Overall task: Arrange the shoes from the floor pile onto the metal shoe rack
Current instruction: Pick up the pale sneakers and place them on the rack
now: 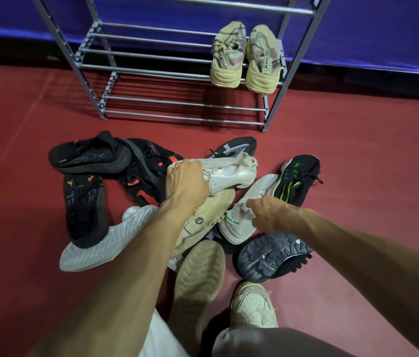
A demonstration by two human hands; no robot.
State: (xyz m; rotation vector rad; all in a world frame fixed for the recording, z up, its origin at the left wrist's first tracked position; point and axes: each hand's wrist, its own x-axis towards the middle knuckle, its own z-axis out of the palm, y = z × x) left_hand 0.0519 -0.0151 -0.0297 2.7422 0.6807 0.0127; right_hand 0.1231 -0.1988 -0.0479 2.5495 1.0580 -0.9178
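Picking the white pair out of the pile for the rack.

The metal shoe rack holds one beige pair; from the floor pile, my left hand grips one white knit shoe, my right hand pinches its mate. Next, I judge: lift both clear, set them beside that pair.

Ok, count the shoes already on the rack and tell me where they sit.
2. A beige pair sits side by side at the right end of the metal shoe rack: left beige shoe, right beige shoe. Upper tiers are cut off, so more may be hidden.
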